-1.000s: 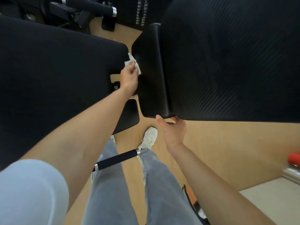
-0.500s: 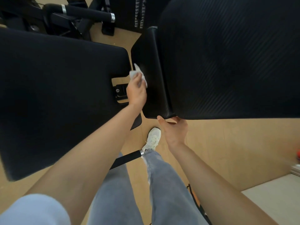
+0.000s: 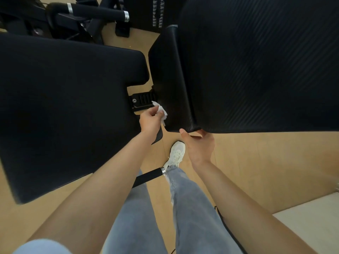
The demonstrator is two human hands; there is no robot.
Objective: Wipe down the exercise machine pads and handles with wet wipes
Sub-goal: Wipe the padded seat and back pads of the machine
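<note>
Fingertips of the right hand (image 3: 200, 146) vanish beneath the right pad (image 3: 256, 66), cut off at top and right. Left hand (image 3: 150, 121) covers part of the wipe (image 3: 162, 111).

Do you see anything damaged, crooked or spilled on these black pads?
Nothing stands out. The left pad and the right pad show no tear or spill. The left hand holds the wipe at the right pad's side; the right hand grips its lower corner.
</note>
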